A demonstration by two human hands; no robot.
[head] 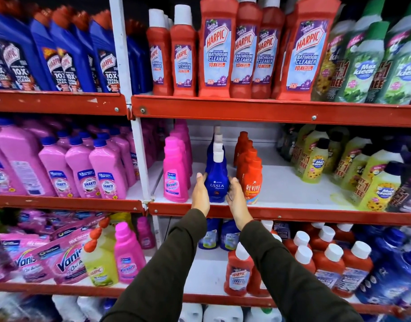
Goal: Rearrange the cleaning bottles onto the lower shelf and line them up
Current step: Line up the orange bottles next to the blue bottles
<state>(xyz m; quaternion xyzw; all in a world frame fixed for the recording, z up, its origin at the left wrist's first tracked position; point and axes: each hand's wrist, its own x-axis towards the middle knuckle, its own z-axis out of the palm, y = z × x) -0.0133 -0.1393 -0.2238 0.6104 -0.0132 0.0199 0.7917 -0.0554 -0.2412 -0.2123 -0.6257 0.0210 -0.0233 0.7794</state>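
Observation:
A blue Ujala bottle [217, 182] with a white cap stands at the front of a short row on the middle shelf [292, 212]. My left hand [201, 194] lies flat against its left side. My right hand [236, 196] presses its right side, so the bottle is held between both palms. A row of pink Vanish bottles [175, 180] stands just left of it, and a row of orange-red Revive bottles [252, 182] just right. The lower shelf [207, 270] below my arms carries small red Harpic bottles [238, 275].
Large red Harpic Bathroom Cleaner bottles [217, 47] fill the top shelf. Pink Shakti bottles [107, 180] stand in the left bay, and yellow Max Kleen bottles [316, 163] at right. A white upright post [139, 145] divides the bays. White shelf surface shows between Revive and Max Kleen.

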